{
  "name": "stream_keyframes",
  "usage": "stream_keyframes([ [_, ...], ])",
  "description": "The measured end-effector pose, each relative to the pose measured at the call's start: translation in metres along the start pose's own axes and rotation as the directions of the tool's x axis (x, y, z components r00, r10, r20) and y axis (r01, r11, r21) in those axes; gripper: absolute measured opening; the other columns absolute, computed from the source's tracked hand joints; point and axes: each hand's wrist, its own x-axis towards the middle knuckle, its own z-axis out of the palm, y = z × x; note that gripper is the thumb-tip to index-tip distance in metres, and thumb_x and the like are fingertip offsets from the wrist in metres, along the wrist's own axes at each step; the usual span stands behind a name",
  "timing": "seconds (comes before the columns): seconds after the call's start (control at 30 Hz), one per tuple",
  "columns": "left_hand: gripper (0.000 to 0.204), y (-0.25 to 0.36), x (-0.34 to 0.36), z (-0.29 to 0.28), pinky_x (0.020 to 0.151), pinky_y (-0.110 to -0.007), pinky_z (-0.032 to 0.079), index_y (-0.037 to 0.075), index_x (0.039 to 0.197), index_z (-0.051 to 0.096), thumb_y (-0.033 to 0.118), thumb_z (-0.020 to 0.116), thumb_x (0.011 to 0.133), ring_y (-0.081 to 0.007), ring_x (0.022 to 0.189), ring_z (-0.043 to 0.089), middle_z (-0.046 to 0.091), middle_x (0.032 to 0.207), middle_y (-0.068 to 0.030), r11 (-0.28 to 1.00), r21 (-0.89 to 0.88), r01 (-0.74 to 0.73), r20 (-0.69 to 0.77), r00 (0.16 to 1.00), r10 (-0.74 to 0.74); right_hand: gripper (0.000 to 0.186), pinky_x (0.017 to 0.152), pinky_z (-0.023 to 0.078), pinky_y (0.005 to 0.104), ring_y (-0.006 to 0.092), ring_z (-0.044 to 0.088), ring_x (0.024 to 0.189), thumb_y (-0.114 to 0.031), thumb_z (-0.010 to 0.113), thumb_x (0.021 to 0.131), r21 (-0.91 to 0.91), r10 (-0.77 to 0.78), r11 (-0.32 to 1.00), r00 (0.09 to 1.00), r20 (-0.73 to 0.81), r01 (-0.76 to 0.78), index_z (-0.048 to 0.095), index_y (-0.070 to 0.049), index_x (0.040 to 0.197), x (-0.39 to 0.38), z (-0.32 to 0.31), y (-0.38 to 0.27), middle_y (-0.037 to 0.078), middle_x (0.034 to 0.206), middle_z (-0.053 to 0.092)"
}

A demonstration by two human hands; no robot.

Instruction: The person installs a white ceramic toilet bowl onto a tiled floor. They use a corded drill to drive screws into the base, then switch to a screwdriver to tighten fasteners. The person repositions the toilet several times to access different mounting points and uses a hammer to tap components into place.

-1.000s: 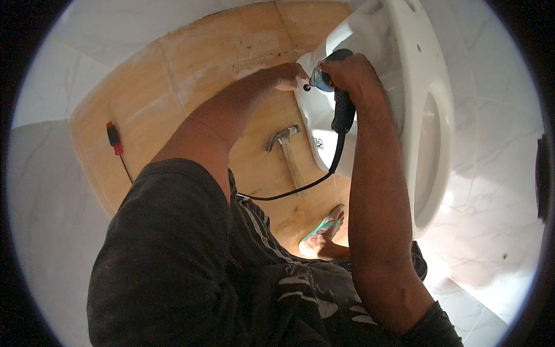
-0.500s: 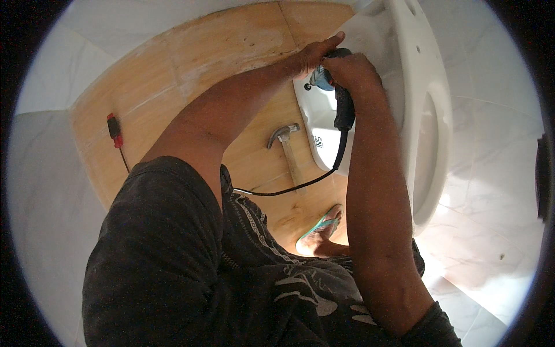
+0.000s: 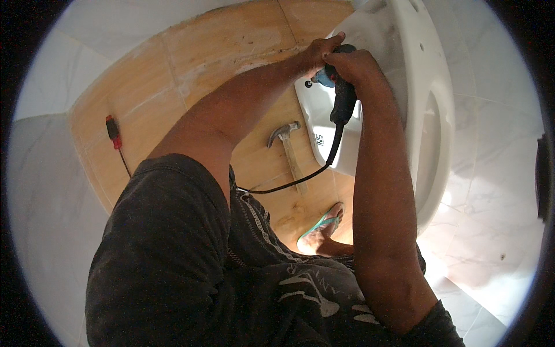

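Observation:
My right hand (image 3: 352, 68) is closed around a blue-and-black corded power tool (image 3: 343, 101) at the base of a white ceramic toilet (image 3: 436, 144). My left hand (image 3: 321, 52) is at the tool's front end, thumb raised, its other fingers mostly hidden behind the tool; it seems to grip it. A dark round fitting or hole (image 3: 308, 84) shows on the ceramic just left of the tool's front. The black cord (image 3: 324, 169) hangs from the tool and curves down to the left.
A claw hammer (image 3: 289, 150) lies on the tan tiled floor (image 3: 173, 69) beside the toilet. A red-and-black screwdriver (image 3: 114, 133) lies at the left. My sandalled foot (image 3: 321, 231) is below the hammer. Pale marbled tile walls (image 3: 485, 173) surround the work area.
My left hand has moved up and right from the ceramic onto the top front of the tool. The tool and my right hand have shifted slightly.

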Motion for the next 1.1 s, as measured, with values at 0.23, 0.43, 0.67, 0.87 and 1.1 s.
stream_keyframes([
  [0.23,0.058,0.004,-0.002,-0.003,0.088,-0.047,0.054,0.004,0.109,0.068,0.06,0.059,0.099,-0.025,0.094,0.07,0.072,0.106,-0.013,0.999,0.016,0.045,-0.077,0.996,-0.044,0.059,0.096,0.055,0.0477,0.0392,0.072,0.106,-0.049,0.059,0.092,0.172,0.195,0.969,0.975,-0.104,-0.176,0.071,0.004,0.114,-0.042,-0.018,-0.029,0.027,0.111,0.072],
  [0.43,0.051,0.027,-0.025,0.036,0.084,-0.038,0.055,-0.001,0.124,0.067,0.045,0.05,0.108,-0.0177,0.086,0.066,0.071,0.094,-0.0122,0.804,0.471,-0.364,0.109,0.928,0.356,0.051,0.091,0.056,0.0496,0.0424,0.072,0.101,-0.039,0.064,0.091,0.195,0.156,0.973,0.97,-0.186,-0.119,0.07,0.009,0.108,-0.071,-0.032,-0.015,0.032,0.108,0.071],
  [0.67,0.05,0.118,-0.068,0.025,0.074,-0.038,0.053,-0.003,0.119,0.066,0.043,0.051,0.106,-0.022,0.077,0.062,0.068,0.09,-0.0102,-0.108,0.898,-0.426,0.349,0.542,0.765,0.037,0.072,0.056,0.0488,0.0374,0.073,0.078,-0.03,0.066,0.094,0.501,0.112,0.855,0.895,-0.432,0.135,0.066,0.005,0.109,-0.15,-0.059,-0.044,0.023,0.089,0.073],
  [0.87,0.068,0.086,-0.251,0.002,0.069,-0.041,0.048,0.01,0.074,0.061,0.076,0.06,0.089,-0.0221,0.07,0.059,0.056,0.069,-0.0049,0.922,0.384,0.05,-0.672,0.7,0.242,0.041,0.064,0.053,0.0363,0.02,0.064,0.066,-0.027,0.072,0.094,0.843,-0.055,0.419,0.936,-0.346,0.337,0.059,0.001,0.121,-0.184,-0.014,-0.076,0.012,0.084,0.067],
  [1.1,0.058,0.033,-0.308,-0.007,0.085,-0.051,0.056,0.013,0.1,0.064,0.07,0.057,0.093,-0.0313,0.086,0.069,0.07,0.091,-0.0112,0.731,-0.415,-0.541,-0.635,0.748,0.193,0.063,0.078,0.054,0.0361,0.0204,0.066,0.088,-0.028,0.085,0.084,0.784,-0.304,0.356,0.856,-0.418,0.509,0.056,0.002,0.13,-0.195,0.1,-0.106,0.012,0.104,0.068],
])
